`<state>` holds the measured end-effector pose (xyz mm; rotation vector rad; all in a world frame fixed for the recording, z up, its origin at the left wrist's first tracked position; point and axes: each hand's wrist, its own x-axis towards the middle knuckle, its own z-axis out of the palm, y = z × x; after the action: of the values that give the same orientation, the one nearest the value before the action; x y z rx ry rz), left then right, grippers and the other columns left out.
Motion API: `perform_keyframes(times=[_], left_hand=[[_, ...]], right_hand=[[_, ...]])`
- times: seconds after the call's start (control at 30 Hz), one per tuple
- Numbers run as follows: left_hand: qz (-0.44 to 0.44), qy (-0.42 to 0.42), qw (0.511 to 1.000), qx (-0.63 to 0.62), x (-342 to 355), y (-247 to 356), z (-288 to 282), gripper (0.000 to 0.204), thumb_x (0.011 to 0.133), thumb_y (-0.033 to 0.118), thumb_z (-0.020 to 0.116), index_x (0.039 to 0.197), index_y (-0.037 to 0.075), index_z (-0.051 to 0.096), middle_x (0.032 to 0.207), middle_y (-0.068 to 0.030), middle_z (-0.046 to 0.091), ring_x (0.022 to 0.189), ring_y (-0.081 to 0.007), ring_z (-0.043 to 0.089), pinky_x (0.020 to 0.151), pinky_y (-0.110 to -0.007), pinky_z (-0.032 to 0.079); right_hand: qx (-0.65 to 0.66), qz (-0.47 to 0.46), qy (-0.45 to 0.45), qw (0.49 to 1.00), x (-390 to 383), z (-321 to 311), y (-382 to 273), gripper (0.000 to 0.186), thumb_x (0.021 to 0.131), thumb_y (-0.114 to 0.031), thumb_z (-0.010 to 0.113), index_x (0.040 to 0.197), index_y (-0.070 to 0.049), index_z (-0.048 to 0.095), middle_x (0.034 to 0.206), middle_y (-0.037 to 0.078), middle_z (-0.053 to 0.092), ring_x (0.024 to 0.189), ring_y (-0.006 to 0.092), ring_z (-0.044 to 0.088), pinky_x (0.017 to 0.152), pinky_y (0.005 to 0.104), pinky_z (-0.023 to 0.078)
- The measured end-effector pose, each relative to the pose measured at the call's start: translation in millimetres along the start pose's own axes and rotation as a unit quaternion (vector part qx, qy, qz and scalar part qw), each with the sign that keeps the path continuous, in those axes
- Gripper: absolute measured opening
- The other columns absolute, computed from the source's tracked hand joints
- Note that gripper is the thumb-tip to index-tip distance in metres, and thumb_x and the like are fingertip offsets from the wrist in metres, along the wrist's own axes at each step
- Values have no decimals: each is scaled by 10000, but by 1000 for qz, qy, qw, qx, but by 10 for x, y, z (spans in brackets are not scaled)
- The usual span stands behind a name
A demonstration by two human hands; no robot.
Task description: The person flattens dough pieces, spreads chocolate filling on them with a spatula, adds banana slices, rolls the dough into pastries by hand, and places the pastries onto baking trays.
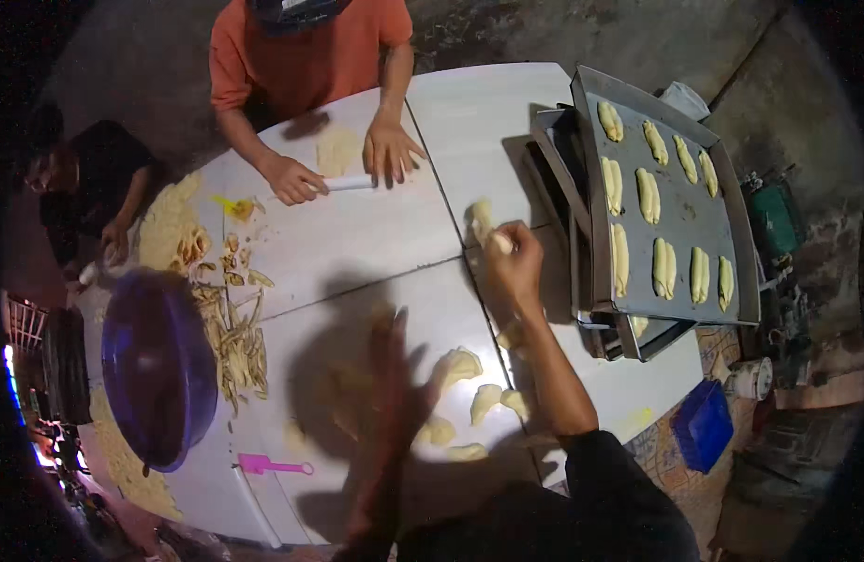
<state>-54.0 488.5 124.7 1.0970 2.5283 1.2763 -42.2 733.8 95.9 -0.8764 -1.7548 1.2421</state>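
My right hand [514,270] is closed on a piece of pale dough [500,244], raised above the right half of the white table. Just beyond it shows another bit of dough [482,214]; whether the two are joined I cannot tell. Lower down, my left hand [394,370] is in shade over the table, fingers stretched out and apart, with nothing seen in it. Between my forearms lie several torn dough lumps [463,364], one close beside the left hand. More dough by my right forearm is partly covered by it.
At right, a metal tray [680,220] of shaped dough pieces rests on stacked trays. A purple bowl [160,370], sliced strips [237,351] and a pink brush [275,465] are at left. Across, a person's hands [296,181] hold a white rolling pin [348,183] near flattened dough [338,148]. Another person works far left.
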Motion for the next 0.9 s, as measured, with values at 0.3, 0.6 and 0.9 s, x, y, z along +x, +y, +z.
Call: perform_keyframes(times=[0.3,0.6,0.9], left_hand=[[-63,-142,961,-228,-244,-20,387,228,839,20,650,1061,-27,629,989,-212,676,877,-336,690,769,-419,554],[-131,58,734,-664,-1243,-491,-192,921,761,32,642,1580,142,236,1617,-219,279,1509,-328,255,1129,-505,372],[-150,263,751,-586,-2015,-863,-1097,700,775,287,725,1364,4,472,1004,-130,586,1042,-268,584,1012,-480,442]], right_hand=[[86,-141,3,986,-1167,-1092,-1158,189,801,30,670,989,24,644,988,101,574,909,203,604,804,310,506],[68,86,-361,926,-2243,-252,-746,423,997,-222,635,1339,23,593,1348,196,618,1190,224,599,1003,344,474],[34,-109,-139,984,-1621,-317,-755,248,994,-186,614,1082,25,711,828,66,689,730,149,588,674,326,476]])
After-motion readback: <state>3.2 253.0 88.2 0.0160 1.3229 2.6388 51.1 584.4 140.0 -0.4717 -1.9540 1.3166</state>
